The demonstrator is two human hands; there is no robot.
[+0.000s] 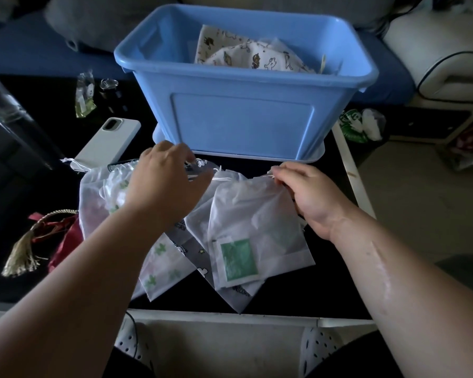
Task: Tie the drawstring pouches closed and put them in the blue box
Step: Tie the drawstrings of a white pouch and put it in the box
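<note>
Pinching drawstring (221, 179) of sheer pouch (251, 222) | left hand (170, 173) fingers: pinch | right hand (306, 195) fingers: pinch | blue box (243, 124) behind

A black table (284, 301) holds a blue box (243, 124) at its far side. Sheer pouches (251, 225) lie heaped in front of it. A white phone (108, 143), a small packet (84, 96) and a tasselled red cloth (63, 241) lie to the left.

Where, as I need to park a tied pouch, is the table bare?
Bare black tabletop lies between the translucent white drawstring pouches and the near white edge. The left half of the blue plastic box looks free. Crowded: the centre, where left hand and right hand grip pouches; the left, with a white phone and red tasselled bag.
</note>
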